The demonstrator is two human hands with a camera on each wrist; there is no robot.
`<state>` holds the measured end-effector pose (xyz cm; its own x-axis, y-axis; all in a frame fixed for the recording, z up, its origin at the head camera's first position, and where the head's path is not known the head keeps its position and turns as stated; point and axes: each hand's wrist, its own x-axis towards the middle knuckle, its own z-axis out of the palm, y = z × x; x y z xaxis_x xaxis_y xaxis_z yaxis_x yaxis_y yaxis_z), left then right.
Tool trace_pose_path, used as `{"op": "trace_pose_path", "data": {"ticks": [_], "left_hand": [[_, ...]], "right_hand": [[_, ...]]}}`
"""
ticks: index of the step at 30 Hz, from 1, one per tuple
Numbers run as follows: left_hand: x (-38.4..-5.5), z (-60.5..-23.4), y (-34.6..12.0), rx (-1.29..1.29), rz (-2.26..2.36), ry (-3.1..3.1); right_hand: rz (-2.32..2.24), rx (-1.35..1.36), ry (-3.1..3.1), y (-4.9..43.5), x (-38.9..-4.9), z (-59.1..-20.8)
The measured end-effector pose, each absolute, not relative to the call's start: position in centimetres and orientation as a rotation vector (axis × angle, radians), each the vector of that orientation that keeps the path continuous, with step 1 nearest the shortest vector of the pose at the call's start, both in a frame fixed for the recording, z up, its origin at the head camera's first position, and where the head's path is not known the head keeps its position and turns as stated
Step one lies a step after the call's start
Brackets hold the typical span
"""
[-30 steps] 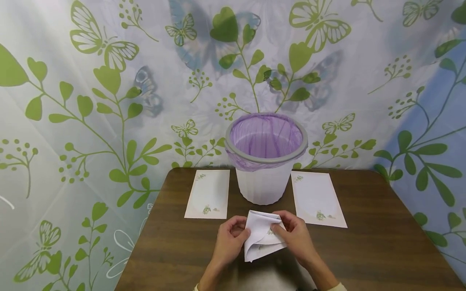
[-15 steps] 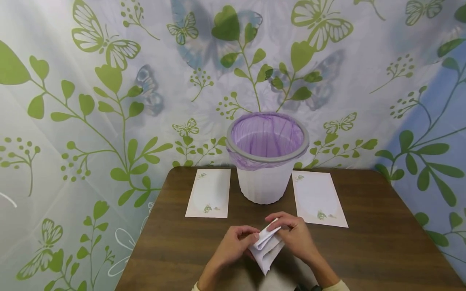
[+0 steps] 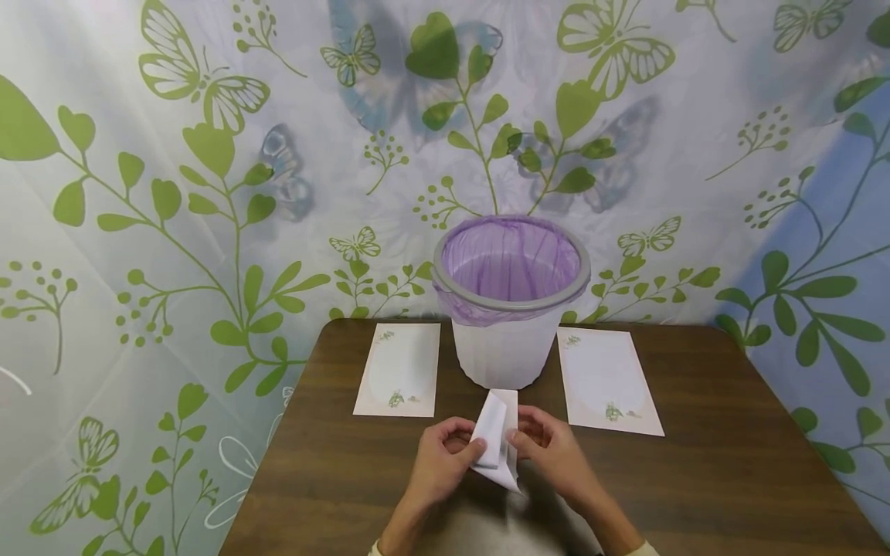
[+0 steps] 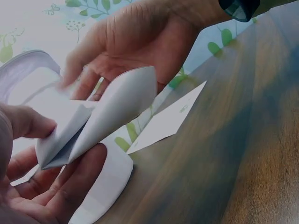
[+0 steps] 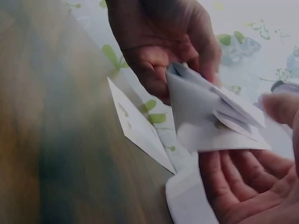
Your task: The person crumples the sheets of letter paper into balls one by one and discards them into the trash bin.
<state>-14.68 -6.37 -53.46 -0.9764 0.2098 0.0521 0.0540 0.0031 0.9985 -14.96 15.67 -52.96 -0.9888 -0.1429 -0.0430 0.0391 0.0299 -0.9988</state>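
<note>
A white sheet of paper point(image 3: 492, 432), folded into a narrow pointed packet with loose flaps, is between the two hands in front of the bin. My left hand point(image 3: 438, 462) pinches its left side, thumb on top and fingers underneath. At the right edge, my right hand point(image 3: 559, 459) holds the paper with its thumb near the upper face. In the right wrist view, the right fingers point(image 5: 240, 175) lie under the folded paper point(image 5: 196, 112), with the thumb at its edge. The left wrist view shows an open fold in the paper point(image 4: 124, 100).
A white bin point(image 3: 504, 351) with a grey rim and purple liner stands at the table's back. Flat printed sheets lie on either side, a left sheet point(image 3: 399, 371) and a right sheet point(image 3: 610, 378). Behind the brown table point(image 3: 723, 463) hangs a butterfly-print curtain point(image 3: 278, 154).
The paper has gone from a wider folded shape to a narrower one and been turned so its narrow end points toward the bin. The right hand has shifted from its top to its right edge.
</note>
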Motion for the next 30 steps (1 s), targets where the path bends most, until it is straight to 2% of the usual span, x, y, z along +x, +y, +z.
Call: {"op": "trace_pose_path", "data": {"ticks": [5,14,26,30], "left_hand": [[-14.63,-53.69,-6.29,0.325,2.101,2.161],[-14.71,-53.78,-6.26,0.331,2.139,2.164],[-14.21,-53.58,-5.93,0.324,2.136,2.102],[-14.24,-53.73,-5.58,0.267,2.136,2.163]], "right_hand": [[-2.130,-0.204,2.233,15.32,-14.88,-53.39],[-2.091,-0.156,2.239,15.26,-14.71,-53.25],[-2.113,-0.348,2.303,15.30,-14.61,-53.36],[-2.122,-0.557,2.332,15.31,-14.66,-53.51]]}}
